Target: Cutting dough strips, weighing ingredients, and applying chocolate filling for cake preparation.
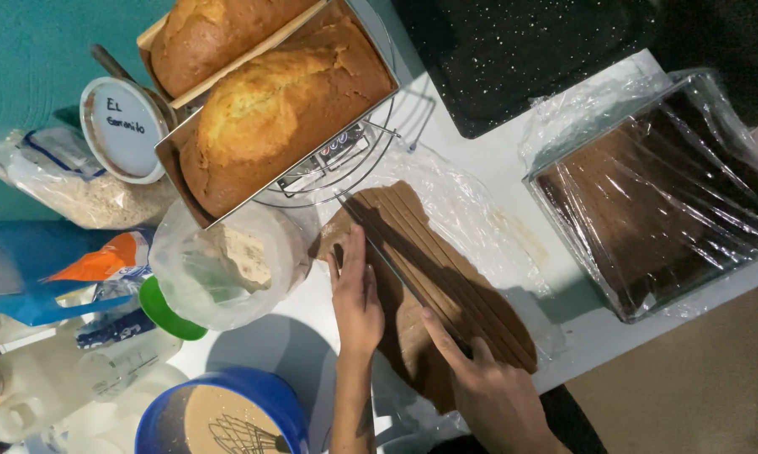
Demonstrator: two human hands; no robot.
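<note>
So the left hand [355, 294] lies flat on the rolled-out brown dough [446, 286], fingers straight and close together, pinning its near edge. The right hand [488, 387] is clamped on the handle of a long knife [387, 252], index finger stretched along it, the blade lying across the dough beside the cut strips. The dough sits on plastic wrap [480, 210] on the white counter [514, 143], just below two loaf cakes [278, 109] in their pans on a wire rack.
</note>
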